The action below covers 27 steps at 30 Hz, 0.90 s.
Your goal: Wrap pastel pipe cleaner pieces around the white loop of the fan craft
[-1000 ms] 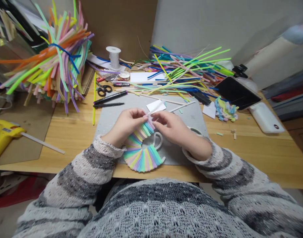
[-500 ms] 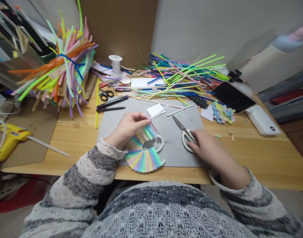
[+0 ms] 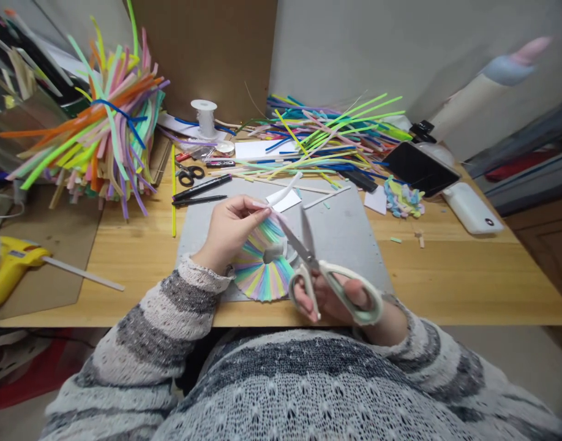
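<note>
Scissors (image 3: 312, 262) gape in the right hand's (image 3: 338, 303) grip beside a pastel ring (image 3: 265, 285), pinched by the left hand (image 3: 230, 229) over the grey mat (image 3: 349, 245). Its ribbed curve appears mostly formed; the pale strip (image 3: 288, 188) at top looks uncut.

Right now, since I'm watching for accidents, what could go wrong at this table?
The white-handled scissors stand open in the right hand, close to the fingertips of the left hand, so a finger might get nicked. They are also close to the striped ring, so one of its colored strips could be cut by mistake.
</note>
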Each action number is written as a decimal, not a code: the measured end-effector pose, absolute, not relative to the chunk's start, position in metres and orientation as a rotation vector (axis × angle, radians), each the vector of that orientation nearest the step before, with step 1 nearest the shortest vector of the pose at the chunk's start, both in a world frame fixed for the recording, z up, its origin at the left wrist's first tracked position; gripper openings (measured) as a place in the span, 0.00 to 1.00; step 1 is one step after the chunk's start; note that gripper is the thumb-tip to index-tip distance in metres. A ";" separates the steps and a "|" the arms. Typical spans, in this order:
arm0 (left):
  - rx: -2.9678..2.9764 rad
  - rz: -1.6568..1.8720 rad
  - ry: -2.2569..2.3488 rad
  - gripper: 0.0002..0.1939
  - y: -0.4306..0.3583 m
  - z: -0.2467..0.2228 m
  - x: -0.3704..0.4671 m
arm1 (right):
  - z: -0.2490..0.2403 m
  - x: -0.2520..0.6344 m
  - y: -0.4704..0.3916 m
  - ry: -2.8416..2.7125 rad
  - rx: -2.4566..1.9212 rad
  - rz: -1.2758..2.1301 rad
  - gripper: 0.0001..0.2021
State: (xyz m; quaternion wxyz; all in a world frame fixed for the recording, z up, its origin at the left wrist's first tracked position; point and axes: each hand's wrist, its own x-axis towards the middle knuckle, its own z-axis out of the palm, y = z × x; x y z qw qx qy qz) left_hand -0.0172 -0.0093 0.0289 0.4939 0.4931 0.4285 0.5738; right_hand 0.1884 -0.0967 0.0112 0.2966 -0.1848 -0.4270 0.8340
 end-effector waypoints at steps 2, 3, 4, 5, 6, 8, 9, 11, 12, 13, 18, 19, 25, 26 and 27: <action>1.209 1.396 1.039 0.09 -0.010 0.028 -0.016 | 0.010 0.173 -0.098 -1.092 -0.475 2.254 0.24; 1.216 1.398 1.045 0.09 -0.011 0.028 -0.016 | 0.011 0.167 -0.098 -1.074 -0.486 2.250 0.23; 1.224 1.402 1.050 0.08 -0.011 0.028 -0.016 | 0.012 0.163 -0.098 -1.057 -0.498 2.238 0.23; 1.233 1.409 1.053 0.08 -0.012 0.028 -0.016 | 0.013 0.159 -0.098 -1.044 -0.501 2.236 0.24; 1.242 1.413 1.054 0.07 -0.012 0.029 -0.016 | 0.015 0.156 -0.097 -1.026 -0.493 2.241 0.24; 1.255 1.415 1.062 0.07 -0.013 0.029 -0.016 | 0.017 0.152 -0.097 -0.971 -0.476 2.255 0.24; 1.259 1.415 1.072 0.07 -0.014 0.030 -0.016 | 0.018 0.151 -0.097 -0.935 -0.482 2.260 0.23; 1.260 1.416 1.095 0.06 -0.014 0.030 -0.016 | 0.019 0.148 -0.098 -0.876 -0.512 2.259 0.22; 1.256 1.421 1.103 0.07 -0.015 0.030 -0.015 | 0.019 0.147 -0.099 -0.865 -0.525 2.254 0.22; 1.249 1.428 1.106 0.07 -0.015 0.030 -0.015 | 0.020 0.145 -0.099 -0.863 -0.533 2.243 0.22; 1.203 1.444 1.139 0.07 -0.015 0.028 -0.014 | 0.021 0.139 -0.101 -0.840 -0.505 2.189 0.21; 1.194 1.446 1.145 0.07 -0.015 0.027 -0.014 | 0.021 0.138 -0.101 -0.837 -0.505 2.187 0.21; 1.205 1.452 1.181 0.07 -0.014 0.026 -0.014 | 0.023 0.137 -0.100 -0.858 -0.572 2.186 0.24; 1.208 1.452 1.189 0.07 -0.013 0.025 -0.015 | 0.023 0.137 -0.099 -0.860 -0.573 2.182 0.24; 1.211 1.455 1.195 0.07 -0.013 0.025 -0.015 | 0.022 0.136 -0.099 -0.862 -0.576 2.176 0.23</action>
